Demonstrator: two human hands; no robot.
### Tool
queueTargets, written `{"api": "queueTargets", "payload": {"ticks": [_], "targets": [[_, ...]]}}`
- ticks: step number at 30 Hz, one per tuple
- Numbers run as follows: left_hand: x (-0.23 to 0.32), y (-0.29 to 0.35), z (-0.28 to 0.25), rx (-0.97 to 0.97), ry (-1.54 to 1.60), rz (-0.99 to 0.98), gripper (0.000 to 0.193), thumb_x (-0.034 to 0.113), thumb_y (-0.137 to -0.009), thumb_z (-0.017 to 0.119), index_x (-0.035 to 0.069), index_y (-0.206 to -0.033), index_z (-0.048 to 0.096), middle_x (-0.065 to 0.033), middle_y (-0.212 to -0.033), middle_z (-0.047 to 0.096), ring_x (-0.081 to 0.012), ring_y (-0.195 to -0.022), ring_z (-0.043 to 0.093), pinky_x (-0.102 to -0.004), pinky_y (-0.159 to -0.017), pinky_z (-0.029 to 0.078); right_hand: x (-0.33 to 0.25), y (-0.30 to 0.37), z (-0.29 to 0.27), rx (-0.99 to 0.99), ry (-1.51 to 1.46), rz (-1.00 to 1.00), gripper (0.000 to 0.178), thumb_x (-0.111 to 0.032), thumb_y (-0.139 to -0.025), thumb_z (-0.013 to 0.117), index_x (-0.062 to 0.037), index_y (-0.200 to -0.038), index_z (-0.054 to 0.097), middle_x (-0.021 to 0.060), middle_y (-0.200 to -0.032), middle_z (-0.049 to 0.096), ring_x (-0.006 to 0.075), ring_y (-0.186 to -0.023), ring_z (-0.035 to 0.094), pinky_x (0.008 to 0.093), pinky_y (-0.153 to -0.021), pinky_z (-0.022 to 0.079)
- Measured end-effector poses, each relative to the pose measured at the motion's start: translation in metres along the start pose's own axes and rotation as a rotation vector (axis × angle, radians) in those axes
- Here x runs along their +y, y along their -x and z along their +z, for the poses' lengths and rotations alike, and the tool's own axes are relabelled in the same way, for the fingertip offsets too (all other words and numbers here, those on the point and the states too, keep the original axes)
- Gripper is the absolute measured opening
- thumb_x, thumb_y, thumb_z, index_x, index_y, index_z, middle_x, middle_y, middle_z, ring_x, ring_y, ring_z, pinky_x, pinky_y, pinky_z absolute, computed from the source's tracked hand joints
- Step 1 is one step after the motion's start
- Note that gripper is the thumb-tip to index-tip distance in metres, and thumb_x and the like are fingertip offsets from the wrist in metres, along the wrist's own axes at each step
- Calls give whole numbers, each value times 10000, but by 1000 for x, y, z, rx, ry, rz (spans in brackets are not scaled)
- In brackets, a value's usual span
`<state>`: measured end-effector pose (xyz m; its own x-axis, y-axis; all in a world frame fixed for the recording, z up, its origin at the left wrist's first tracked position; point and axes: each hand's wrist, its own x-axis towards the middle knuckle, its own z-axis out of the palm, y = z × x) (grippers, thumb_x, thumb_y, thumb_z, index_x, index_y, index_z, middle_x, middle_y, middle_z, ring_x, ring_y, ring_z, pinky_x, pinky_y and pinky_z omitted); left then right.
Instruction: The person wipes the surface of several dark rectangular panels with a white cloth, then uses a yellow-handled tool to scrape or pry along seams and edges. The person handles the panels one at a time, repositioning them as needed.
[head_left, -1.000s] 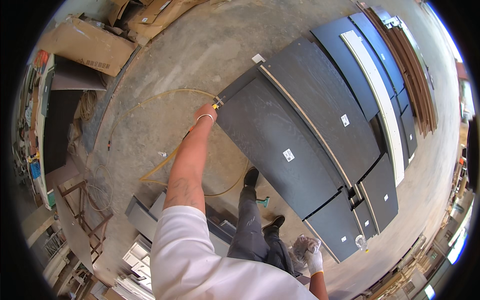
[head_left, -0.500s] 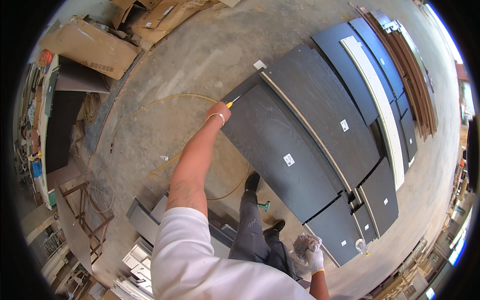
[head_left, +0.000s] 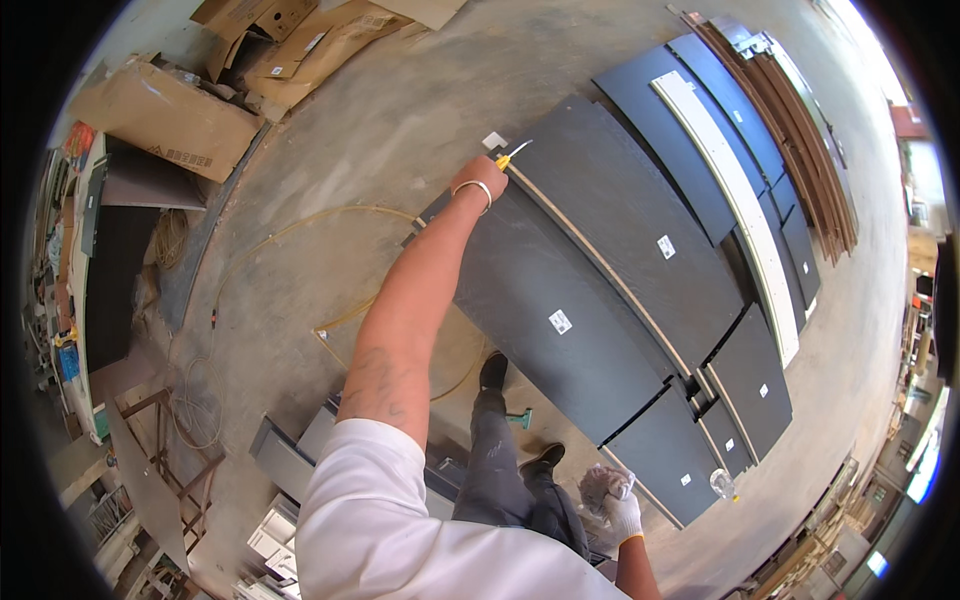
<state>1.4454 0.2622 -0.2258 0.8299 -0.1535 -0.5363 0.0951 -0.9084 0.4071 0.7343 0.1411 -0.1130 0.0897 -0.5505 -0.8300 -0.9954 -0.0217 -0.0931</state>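
Down at the lower edge of the frame, the right hand [head_left: 622, 515] wears a white glove and is closed around a crumpled rag [head_left: 600, 487], held low beside the person's dark trouser legs [head_left: 500, 470], well apart from the work. Just beyond lie the dark panels [head_left: 560, 320], flat on the concrete floor [head_left: 400, 100] and running side by side from lower right toward the upper middle of the frame.

Farther up, the left arm stretches out almost straight, and the left hand [head_left: 477, 183], bare with a band at the wrist, is shut on a small yellow-handled tool [head_left: 510, 157]. This hand is by far the nearer one to the tool's working end. The tool's long axis runs from the fist toward the upper right, its pale tip pointing that way and resting at the far corner of the nearest big panel, just by the light strip [head_left: 600, 270] that runs between two panels. A small pale block [head_left: 494, 141] sits just beside the tip.

Beyond, cardboard boxes [head_left: 170, 115] lie at upper left, and a yellowish hose [head_left: 300, 225] loops over the floor.
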Motion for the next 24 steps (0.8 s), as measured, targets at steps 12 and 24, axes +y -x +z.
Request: {"api": "queueTargets", "payload": {"ticks": [12,24], "targets": [[3,207,175,-442,-157,313,314,301,-908,691,66,-1107,752,-209,-1169,741,-387,-1080,717,-493,-909,583,-8,27,16,-36,16,56,400,-258,-829,655,4,-1122,730,203,-942,762,334,-919,759,426,-818,576],[-185,318,166,-259,-329,395,251,304,-903,729,122,-1076,721,-165,-1059,761,-364,-992,734,-479,-879,572,116,23,24,63,-351,-49,355,-209,-816,669,26,-1070,748,139,-929,757,244,-879,731,388,-793,550]]}}
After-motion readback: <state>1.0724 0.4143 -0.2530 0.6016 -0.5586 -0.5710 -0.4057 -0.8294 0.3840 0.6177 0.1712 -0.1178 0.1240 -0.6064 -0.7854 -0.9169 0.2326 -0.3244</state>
